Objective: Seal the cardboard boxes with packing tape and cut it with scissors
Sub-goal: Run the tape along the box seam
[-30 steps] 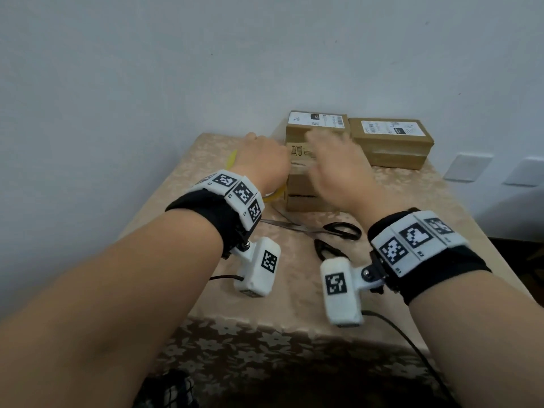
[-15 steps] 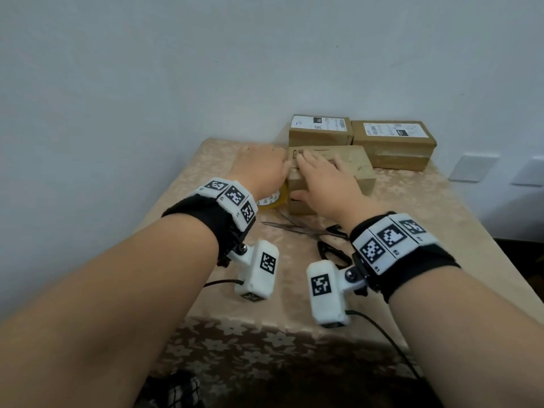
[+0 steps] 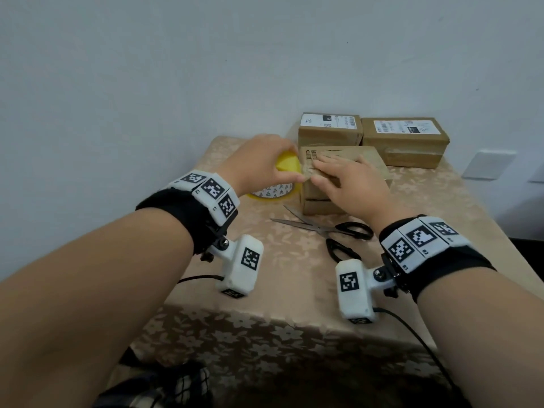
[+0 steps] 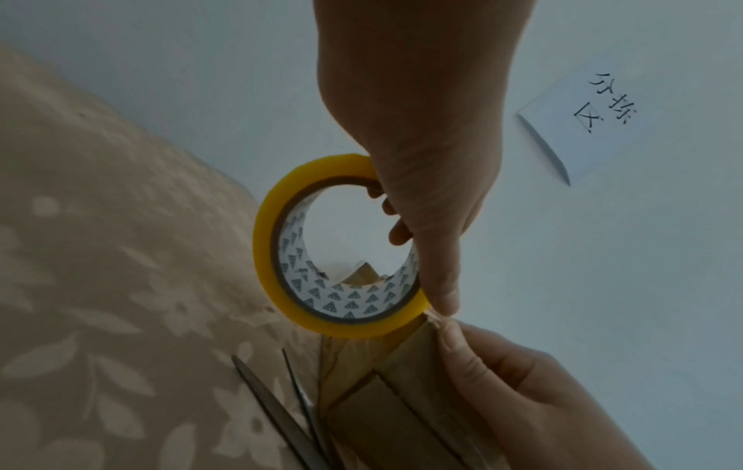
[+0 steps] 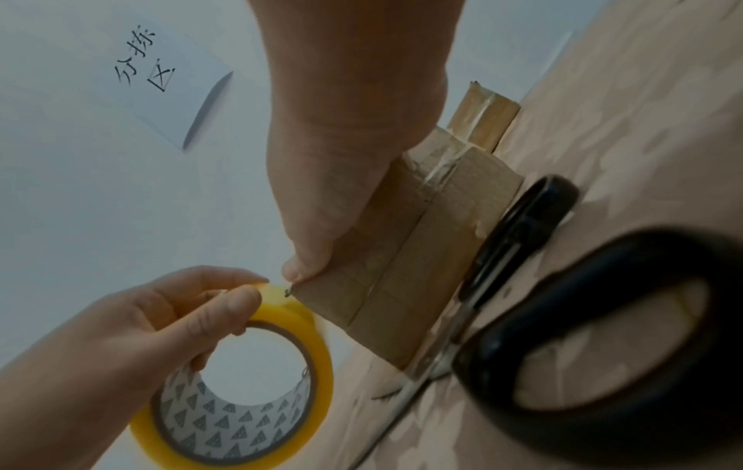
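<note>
A yellow roll of packing tape [image 3: 287, 169] is gripped in my left hand [image 3: 259, 160], which holds it up at the left top edge of the near cardboard box [image 3: 375, 161]. In the left wrist view the fingers hook through the roll [image 4: 269, 241] and the thumb lies over its rim. My right hand [image 3: 350, 184] rests flat on the box top, its thumb pressing at the box's left corner [image 5: 317, 286] right beside the roll [image 5: 317, 349]. Black-handled scissors [image 3: 323, 228] lie open on the table just in front of the box.
Two more taped cardboard boxes with white labels [image 3: 329, 131] [image 3: 406, 139] stand at the back against the wall. The table [image 3: 265, 278] wears a beige floral cloth, and its front edge is close to me. A white wall plate [image 3: 488, 164] is at the right.
My left hand has lifted the tape roll off the table to the box's left top edge. My right hand stays on the box top, shifted slightly toward that corner.
</note>
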Motion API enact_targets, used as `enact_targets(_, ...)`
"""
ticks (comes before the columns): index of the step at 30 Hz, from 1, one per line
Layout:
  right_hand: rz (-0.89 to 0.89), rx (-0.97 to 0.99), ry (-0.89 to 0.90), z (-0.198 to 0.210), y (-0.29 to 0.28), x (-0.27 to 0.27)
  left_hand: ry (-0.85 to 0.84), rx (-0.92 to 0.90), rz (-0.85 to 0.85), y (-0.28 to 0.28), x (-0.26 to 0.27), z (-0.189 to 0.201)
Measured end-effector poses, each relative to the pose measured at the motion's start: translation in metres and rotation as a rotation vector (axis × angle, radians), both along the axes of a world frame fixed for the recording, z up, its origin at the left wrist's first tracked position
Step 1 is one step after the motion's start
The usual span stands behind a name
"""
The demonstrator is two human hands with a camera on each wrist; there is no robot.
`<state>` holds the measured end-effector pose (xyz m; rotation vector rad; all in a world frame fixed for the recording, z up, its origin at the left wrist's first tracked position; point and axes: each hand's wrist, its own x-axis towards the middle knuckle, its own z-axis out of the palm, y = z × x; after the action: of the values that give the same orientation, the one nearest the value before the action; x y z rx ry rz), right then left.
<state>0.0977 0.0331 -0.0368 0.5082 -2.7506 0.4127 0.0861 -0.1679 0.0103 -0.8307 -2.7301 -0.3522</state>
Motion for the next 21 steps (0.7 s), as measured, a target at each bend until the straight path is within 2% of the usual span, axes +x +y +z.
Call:
enact_targets(4,-0.014,0.029,-0.002,-0.001,0.0,0.001,-0.032,-0.065,0.017,0.002,-0.002,0.0)
enact_targets(8,-0.034,-0.076,0.018,-0.003,-0.005,0.0,-0.038,-0.111,0.02,0.004,-0.004,0.003)
enact_targets(11,-0.059,-0.061,0.047,-0.004,-0.009,0.0,-0.045,-0.14,0.026,0.005,-0.006,0.004)
enact_targets(15,-0.053,-0.048,0.07,-0.006,-0.003,-0.003,-0.073,-0.086,0.04,0.007,-0.003,0.003)
enact_targets(21,-0.106,-0.094,0.002,-0.006,0.014,-0.008,-0.103,-0.016,0.001,0.015,0.001,0.001)
